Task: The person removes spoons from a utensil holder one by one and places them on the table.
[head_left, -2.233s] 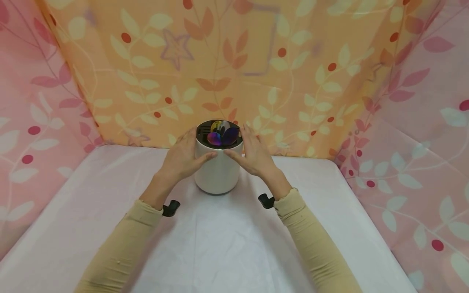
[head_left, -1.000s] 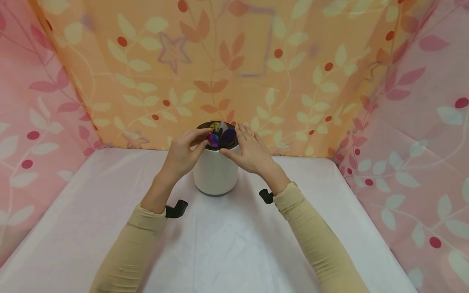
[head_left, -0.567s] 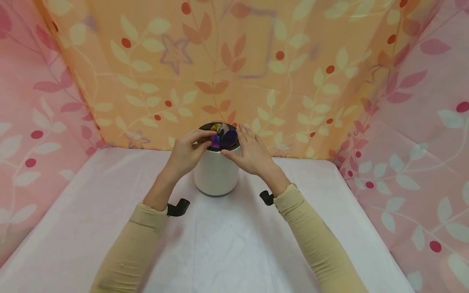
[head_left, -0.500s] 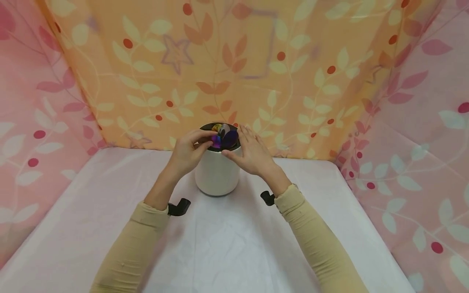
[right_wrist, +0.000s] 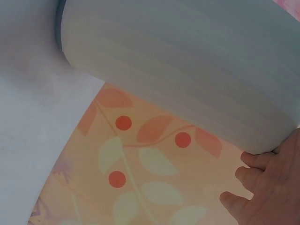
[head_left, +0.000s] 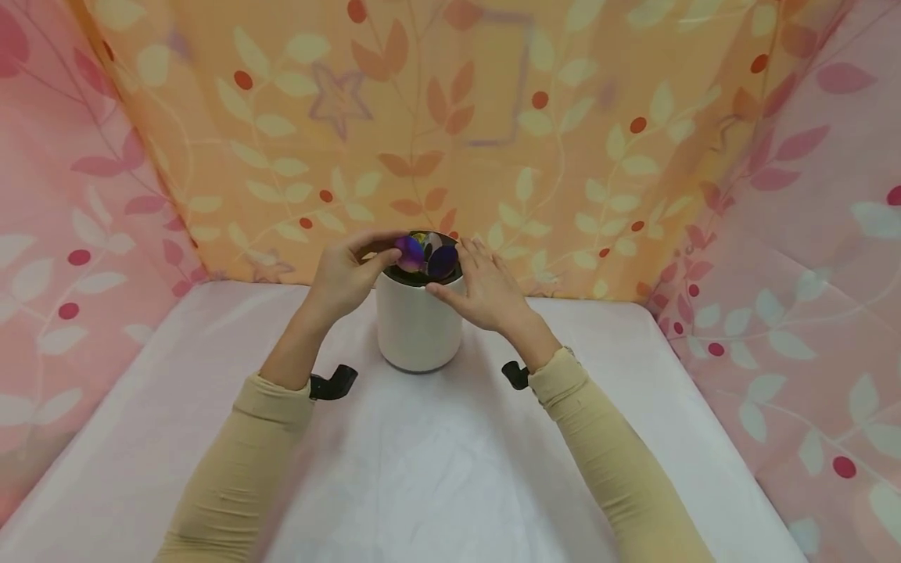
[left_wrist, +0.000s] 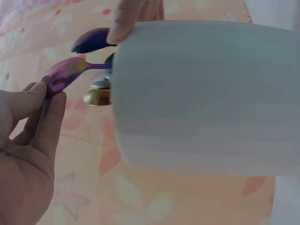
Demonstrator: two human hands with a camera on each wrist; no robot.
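A white cylindrical utensil holder with a dark top stands upright on the table. Between thumb and fingers, my left hand pinches the bowl of a shiny purple spoon; its handle runs down into the holder. In the left wrist view, a dark blue spoon, a silver spoon and a gold spoon poke out beside it, handles hidden inside. My right hand rests on the holder's upper right side, fingers extended and thumb near the front rim. The right wrist view shows its fingers against the white wall.
A white cloth covers the table. Close behind the holder rises an orange leaf-print curtain. Pink printed curtains close off both sides. A black wrist-camera mount juts from the left sleeve.
My left hand has moved from the holder's side to the purple spoon, pinched its bowl and drawn it slightly up and left. My right hand has stayed on the holder.
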